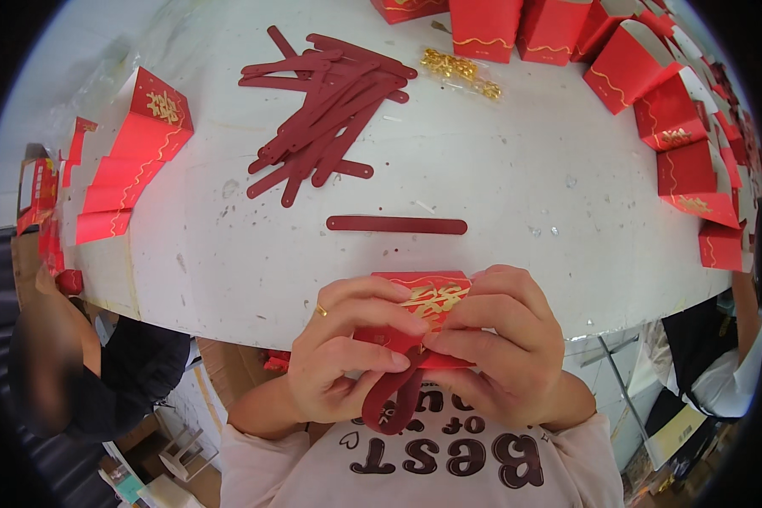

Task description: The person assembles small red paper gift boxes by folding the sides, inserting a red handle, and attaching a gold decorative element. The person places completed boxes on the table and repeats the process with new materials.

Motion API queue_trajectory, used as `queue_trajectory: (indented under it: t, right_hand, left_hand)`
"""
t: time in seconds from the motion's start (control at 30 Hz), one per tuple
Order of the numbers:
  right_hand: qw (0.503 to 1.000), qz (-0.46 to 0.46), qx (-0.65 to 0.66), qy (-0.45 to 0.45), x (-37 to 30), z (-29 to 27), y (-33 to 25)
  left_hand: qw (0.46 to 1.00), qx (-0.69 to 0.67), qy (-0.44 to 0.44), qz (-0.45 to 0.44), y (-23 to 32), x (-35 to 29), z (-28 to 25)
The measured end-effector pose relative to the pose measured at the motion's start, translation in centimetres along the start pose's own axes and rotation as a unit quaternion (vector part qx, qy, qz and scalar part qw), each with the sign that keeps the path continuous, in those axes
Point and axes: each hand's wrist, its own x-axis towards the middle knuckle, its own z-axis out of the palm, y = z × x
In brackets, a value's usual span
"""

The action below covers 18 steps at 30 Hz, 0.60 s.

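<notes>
A red paper gift box (436,292) with gold decoration is held between my two hands, close to my chest at the table's near edge. My left hand (347,334), a ring on one finger, grips the box's left side together with a dark red strap (389,402), which bends in a loop below the box. My right hand (499,339) closes on the box's right side, its fingertips meeting the left ones where the strap touches the box. Just beyond lies a single flat dark red strap (396,224). Farther off is a loose pile of similar straps (330,110).
Small gold fasteners (459,72) in clear plastic lie right of the strap pile. Red boxes (635,68) stand in a curve along the far right of the white table (516,195). More red boxes (148,118) stand at left. People sit at both sides.
</notes>
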Motion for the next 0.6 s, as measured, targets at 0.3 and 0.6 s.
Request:
queue_trajectory:
  t: [0.3, 0.6]
  right_hand:
    - [0.997, -0.006, 0.069, 0.015, 0.2, 0.2, 0.9]
    - [0.997, 0.038, 0.062, 0.04, 0.3, 0.4, 0.5]
  left_hand:
    - [0.993, 0.103, -0.062, 0.023, 0.4, 0.4, -1.9]
    - [0.994, -0.058, 0.002, -0.093, -0.4, 0.5, -0.8]
